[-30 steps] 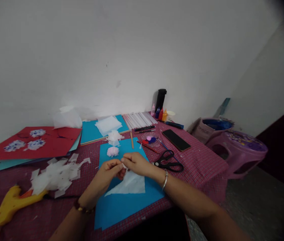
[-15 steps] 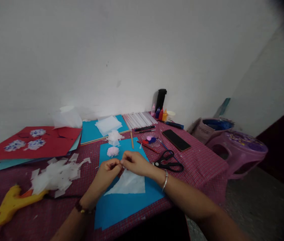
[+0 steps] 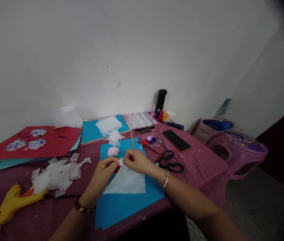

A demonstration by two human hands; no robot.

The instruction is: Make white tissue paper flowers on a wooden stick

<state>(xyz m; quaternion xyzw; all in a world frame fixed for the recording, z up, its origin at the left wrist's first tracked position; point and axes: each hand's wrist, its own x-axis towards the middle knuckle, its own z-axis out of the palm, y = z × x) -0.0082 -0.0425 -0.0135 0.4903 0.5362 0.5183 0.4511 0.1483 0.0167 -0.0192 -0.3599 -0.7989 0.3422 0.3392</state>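
Note:
Between my two hands a small white piece of tissue paper shows, pinched at its left side by the thumb and fingertips of my left hand. The closed fingertips of my right hand meet its other side. Below them a larger white tissue sheet lies flat on a blue sheet of card, its top partly hidden by my hands. Just beyond my fingers sits a pale pink crumpled paper puff, with a small heap of white paper scraps behind it.
Black-handled scissors and a phone lie to the right. On the left are cut paper pieces, a yellow glue gun and a red card with white-and-blue flowers. Small paint bottles stand near the wall.
My hands have drawn slightly apart, and the small piece of tissue paper now shows between the fingertips. The things on the table stay where they were.

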